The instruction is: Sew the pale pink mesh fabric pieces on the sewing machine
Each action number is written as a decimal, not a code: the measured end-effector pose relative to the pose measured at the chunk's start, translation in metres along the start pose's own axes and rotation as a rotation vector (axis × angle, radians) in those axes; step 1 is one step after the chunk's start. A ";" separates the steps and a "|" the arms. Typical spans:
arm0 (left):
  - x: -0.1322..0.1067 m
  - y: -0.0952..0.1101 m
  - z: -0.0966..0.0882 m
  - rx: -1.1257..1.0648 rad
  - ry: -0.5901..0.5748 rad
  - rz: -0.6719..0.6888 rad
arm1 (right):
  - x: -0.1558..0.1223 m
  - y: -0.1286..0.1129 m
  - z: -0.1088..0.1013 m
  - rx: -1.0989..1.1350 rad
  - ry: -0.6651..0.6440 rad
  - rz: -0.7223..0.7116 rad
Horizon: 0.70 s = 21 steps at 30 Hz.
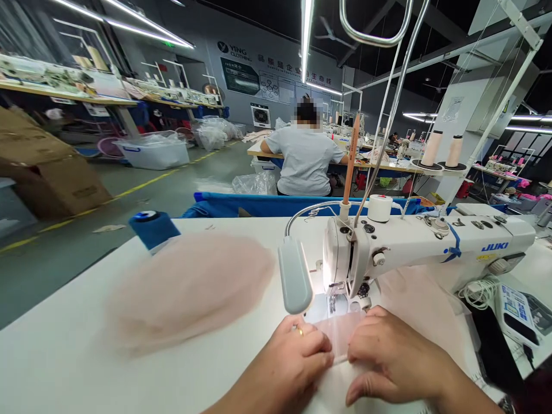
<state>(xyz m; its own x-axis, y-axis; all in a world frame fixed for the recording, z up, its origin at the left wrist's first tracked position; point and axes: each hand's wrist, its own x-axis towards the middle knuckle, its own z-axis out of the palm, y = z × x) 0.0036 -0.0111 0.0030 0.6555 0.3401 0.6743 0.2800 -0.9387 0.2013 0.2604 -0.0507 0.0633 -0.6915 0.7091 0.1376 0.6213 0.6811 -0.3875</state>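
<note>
Fingers of left hand (297,356) curled at left edge of sheer fabric (340,333); right hand (388,351) mirrors at right edge, thumb spread. Pinched or merely pressed: cannot tell. Fabric between hands, extending away toward sewing machine (338,247); neither hand clearly nearer.

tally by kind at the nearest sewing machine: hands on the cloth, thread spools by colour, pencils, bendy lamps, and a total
Hands on the pink cloth, left hand and right hand: 2
Peach spools: 2
White spool: 1
Blue spool: 1
Pencil: 1
Lamp: 1
Total: 8
</note>
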 end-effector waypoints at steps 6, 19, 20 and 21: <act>0.006 0.001 -0.006 0.025 0.000 -0.039 | 0.002 0.001 0.000 -0.033 0.050 0.005; 0.008 -0.007 -0.007 0.091 -0.041 -0.037 | 0.001 0.001 0.004 -0.108 0.129 -0.012; 0.006 -0.005 -0.006 0.081 -0.039 -0.026 | 0.001 0.000 0.003 -0.103 0.122 -0.023; 0.005 -0.003 -0.005 0.071 -0.035 -0.010 | 0.001 -0.001 0.003 -0.099 0.111 -0.031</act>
<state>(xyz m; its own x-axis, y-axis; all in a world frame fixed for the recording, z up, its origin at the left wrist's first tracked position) 0.0021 -0.0067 0.0093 0.6763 0.3526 0.6467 0.3353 -0.9291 0.1559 0.2582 -0.0513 0.0605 -0.6692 0.6997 0.2504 0.6373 0.7136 -0.2908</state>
